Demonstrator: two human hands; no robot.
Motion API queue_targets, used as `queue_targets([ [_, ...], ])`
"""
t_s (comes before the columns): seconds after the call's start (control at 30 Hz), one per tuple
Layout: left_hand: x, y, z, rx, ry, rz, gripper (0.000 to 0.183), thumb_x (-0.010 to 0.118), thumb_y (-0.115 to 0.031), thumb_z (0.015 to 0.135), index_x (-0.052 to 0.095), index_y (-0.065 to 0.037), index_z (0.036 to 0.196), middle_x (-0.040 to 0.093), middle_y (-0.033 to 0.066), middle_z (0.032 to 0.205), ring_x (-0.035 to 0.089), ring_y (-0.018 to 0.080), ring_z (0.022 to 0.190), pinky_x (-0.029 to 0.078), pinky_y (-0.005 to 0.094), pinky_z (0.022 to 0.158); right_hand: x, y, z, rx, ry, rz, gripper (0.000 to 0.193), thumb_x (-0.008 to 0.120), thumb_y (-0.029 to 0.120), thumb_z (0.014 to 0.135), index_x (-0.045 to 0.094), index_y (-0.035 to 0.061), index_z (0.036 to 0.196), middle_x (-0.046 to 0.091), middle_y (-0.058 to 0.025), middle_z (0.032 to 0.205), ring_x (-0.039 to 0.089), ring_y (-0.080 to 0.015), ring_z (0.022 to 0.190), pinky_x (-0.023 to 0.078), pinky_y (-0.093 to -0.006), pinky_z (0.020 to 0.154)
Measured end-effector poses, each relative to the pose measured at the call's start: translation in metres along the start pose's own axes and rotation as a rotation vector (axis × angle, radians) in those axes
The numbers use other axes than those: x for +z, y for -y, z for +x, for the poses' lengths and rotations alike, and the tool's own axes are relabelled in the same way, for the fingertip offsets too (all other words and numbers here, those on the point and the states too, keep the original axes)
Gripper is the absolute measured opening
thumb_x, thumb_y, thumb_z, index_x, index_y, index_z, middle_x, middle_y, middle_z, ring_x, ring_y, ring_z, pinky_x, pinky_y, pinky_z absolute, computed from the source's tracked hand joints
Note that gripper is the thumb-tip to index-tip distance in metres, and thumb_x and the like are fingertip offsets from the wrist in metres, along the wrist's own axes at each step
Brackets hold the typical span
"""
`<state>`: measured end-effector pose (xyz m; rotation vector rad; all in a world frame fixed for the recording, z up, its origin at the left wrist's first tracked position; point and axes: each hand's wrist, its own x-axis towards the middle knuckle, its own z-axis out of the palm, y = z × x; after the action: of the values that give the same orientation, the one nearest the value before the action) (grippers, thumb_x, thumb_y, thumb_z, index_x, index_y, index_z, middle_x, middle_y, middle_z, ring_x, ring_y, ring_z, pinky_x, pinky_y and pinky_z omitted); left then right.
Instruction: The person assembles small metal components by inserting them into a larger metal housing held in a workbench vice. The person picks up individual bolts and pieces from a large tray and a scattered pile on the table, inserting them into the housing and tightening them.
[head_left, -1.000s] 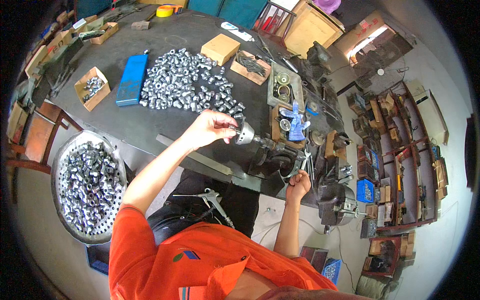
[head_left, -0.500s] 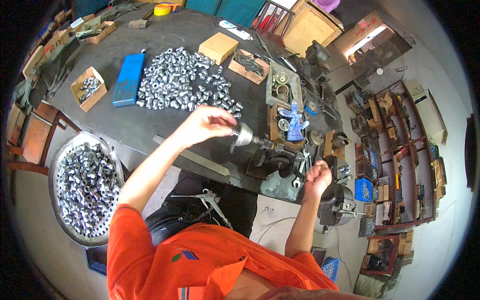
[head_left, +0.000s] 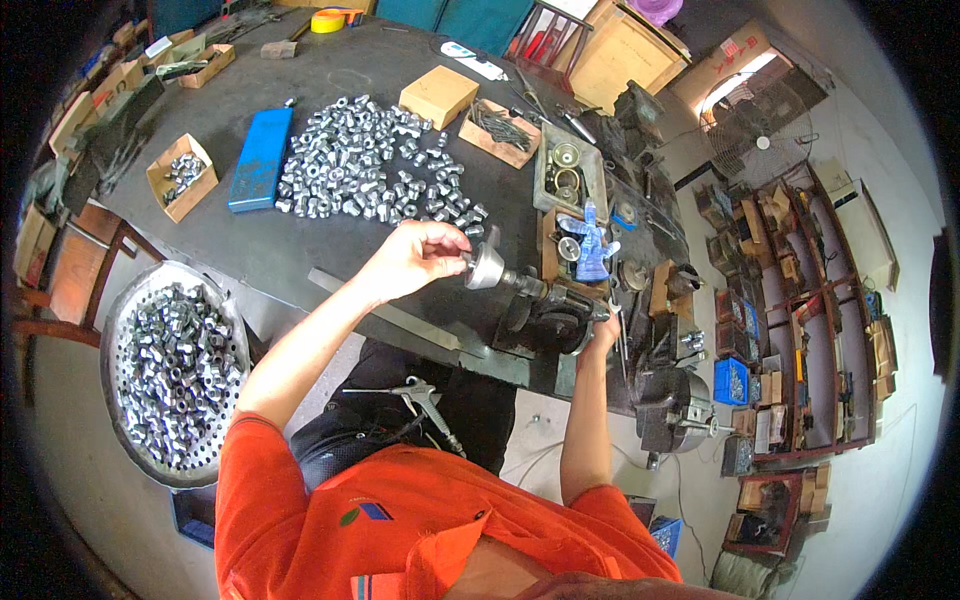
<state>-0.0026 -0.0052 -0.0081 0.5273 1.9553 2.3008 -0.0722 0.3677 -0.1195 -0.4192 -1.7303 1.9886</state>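
Evidently, the left hand [head_left: 415,264] pinches a small metal part [head_left: 467,261] at the flared metal cup [head_left: 487,264] of a spindle fixture [head_left: 545,318] on the workbench [head_left: 255,250]; the right hand [head_left: 601,335] is at its far end, grip unclear.

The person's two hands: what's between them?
In the head view, a dark metal device with a flared silver end lies between left hand and right hand.
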Motion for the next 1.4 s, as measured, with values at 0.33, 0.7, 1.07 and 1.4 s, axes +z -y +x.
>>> queue_targets([
  [0.33,0.003,-0.006,0.005,0.1,0.048,0.139,0.019,0.062,0.008,0.073,0.06,0.001,0.091,0.06,0.0023,0.084,0.056,0.0086,0.078,0.046,0.0224,0.073,-0.038,0.083,-0.088,0.231,0.226,0.412,0.013,0.04,0.007,0.078,0.05,-0.0005,0.077,0.028,0.0031,0.049,0.021,-0.0063,0.041,0.015,-0.0224,0.038],
  [0.7,0.004,0.0,0.003,-0.035,-0.021,-0.018,0.015,0.062,-0.002,0.078,0.06,0.003,0.092,0.061,0.0056,0.081,0.058,0.0104,0.071,0.049,0.0231,0.065,-0.039,0.048,-0.07,0.318,0.214,0.34,0.014,0.042,0.013,0.082,0.05,0.0026,0.078,0.027,0.0039,0.053,0.019,-0.0056,0.041,0.015,-0.0222,0.037],
  [1.07,-0.002,0.002,0.006,-0.133,-0.046,-0.158,0.017,0.059,-0.012,0.083,0.059,0.003,0.09,0.06,0.0063,0.072,0.058,0.0117,0.061,0.051,0.0249,0.055,0.039,0.086,-0.005,-0.213,0.179,0.095,0.022,0.048,0.01,0.078,0.054,-0.0007,0.06,0.047,-0.0026,0.054,0.04,-0.0091,0.037,0.032,-0.021,0.034],
  [1.4,-0.003,0.006,0.0,-0.151,-0.04,-0.282,0.021,0.062,-0.019,0.081,0.059,0.002,0.086,0.059,0.0071,0.068,0.059,0.0129,0.057,0.051,0.024,0.05,-0.044,0.092,-0.083,-0.242,0.294,0.396,0.019,0.049,0.02,0.083,0.054,0.0021,0.084,0.031,0.0028,0.052,0.029,-0.006,0.043,0.017,-0.0193,0.036],
])
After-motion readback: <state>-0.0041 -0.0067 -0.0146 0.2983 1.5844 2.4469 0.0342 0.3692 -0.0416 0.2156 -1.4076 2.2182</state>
